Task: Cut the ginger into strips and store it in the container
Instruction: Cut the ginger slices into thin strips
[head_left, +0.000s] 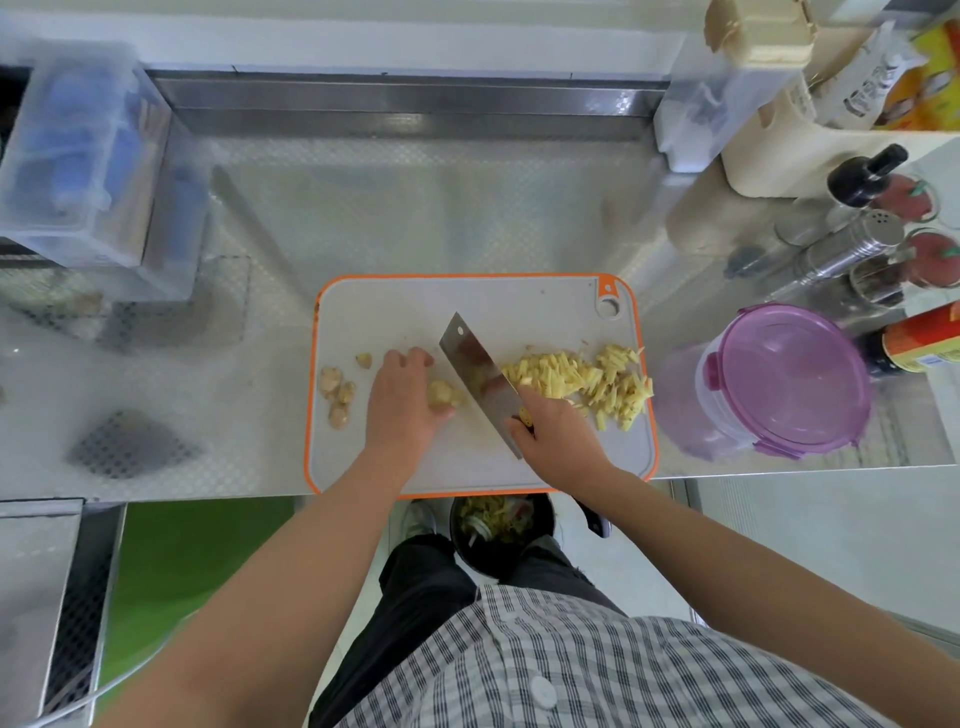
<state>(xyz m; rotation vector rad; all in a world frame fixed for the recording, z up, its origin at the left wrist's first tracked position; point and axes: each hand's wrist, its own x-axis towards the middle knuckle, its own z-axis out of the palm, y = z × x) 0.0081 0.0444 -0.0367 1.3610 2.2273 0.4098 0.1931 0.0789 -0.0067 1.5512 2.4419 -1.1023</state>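
Steel counter, embossed sheet metal (363, 208), carries everything. Grey plastic cutting board with orange rim (467, 301) sits at the near edge. Clear round plastic container with purple clip lid (795, 379) stands at 3 o'clock of the board, just beside it, lid on. Broad steel cleaver (475, 374) is mid-board, blade tilted, tip toward 11 o'clock.

Right hand (558, 436) grips the cleaver where handle meets blade. Left hand (402, 405) is curled over a pale yellow peeled ginger chunk (444, 395), pinning it right against the blade's flat.

Heap of yellow ginger strips (582, 382) lies at the board's 3 o'clock side. Beige uncut ginger knobs (337, 397) lie at 9 o'clock.

Handling guess: chunk is firm, fibrous, damp, likely to skid; hold it from above, fingertips tucked back. Strips are light, sticky, best scooped on the blade's flat.
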